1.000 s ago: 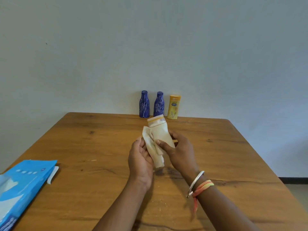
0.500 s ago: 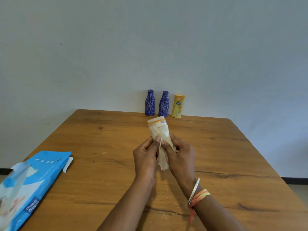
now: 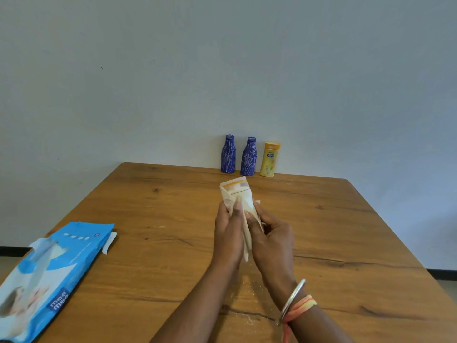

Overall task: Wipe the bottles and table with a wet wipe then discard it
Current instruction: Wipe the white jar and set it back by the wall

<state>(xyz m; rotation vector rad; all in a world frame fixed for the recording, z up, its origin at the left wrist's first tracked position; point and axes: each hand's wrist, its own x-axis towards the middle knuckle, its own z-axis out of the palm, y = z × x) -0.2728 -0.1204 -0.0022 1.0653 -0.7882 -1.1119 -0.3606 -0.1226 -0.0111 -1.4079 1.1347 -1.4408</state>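
Observation:
Both hands hold a cream tube-like bottle (image 3: 239, 189) with an orange band, raised above the middle of the wooden table (image 3: 153, 243). My left hand (image 3: 228, 226) presses a white wet wipe (image 3: 247, 241) against the bottle's left side; the wipe hangs down between my palms. My right hand (image 3: 272, 237) grips the bottle's lower part from the right. Two blue bottles (image 3: 228, 154) (image 3: 248, 157) and a yellow bottle (image 3: 270, 159) stand upright in a row at the table's far edge, against the wall.
A blue wet-wipe pack (image 3: 47, 276) lies at the table's near left corner, its flap open. Fine crumbs or dust lie on the wood below my wrists. The table's right edge drops to the floor.
The view has shifted slightly. My left hand has slid the wipe up along the bottle, and both hands now close more tightly around it.

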